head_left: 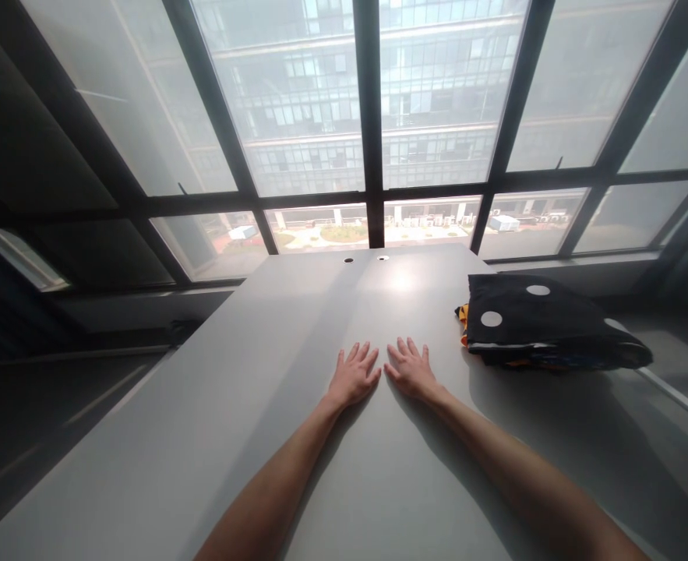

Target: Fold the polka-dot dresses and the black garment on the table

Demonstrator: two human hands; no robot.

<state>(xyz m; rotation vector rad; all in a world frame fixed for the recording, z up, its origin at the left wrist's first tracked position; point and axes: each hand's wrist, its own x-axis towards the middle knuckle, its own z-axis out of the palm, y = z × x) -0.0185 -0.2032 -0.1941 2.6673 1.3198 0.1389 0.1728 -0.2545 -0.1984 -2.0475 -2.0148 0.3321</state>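
Observation:
My left hand (354, 375) lies flat, palm down, on the grey table (250, 405), fingers stretched out and slightly spread. My right hand (411, 369) rests flat beside it, thumbs almost touching. Neither hand holds anything. To the right of my right hand, near the table's right edge, sits a folded black cloth with white dots (545, 323), with a bit of orange showing at its left end. It is a hand's width or more from my right hand.
Two small round holes (365, 259) are set in the table's far end. Beyond the table stands a large window with dark frames (370, 125), showing a building outside. The floor drops away dark on the left.

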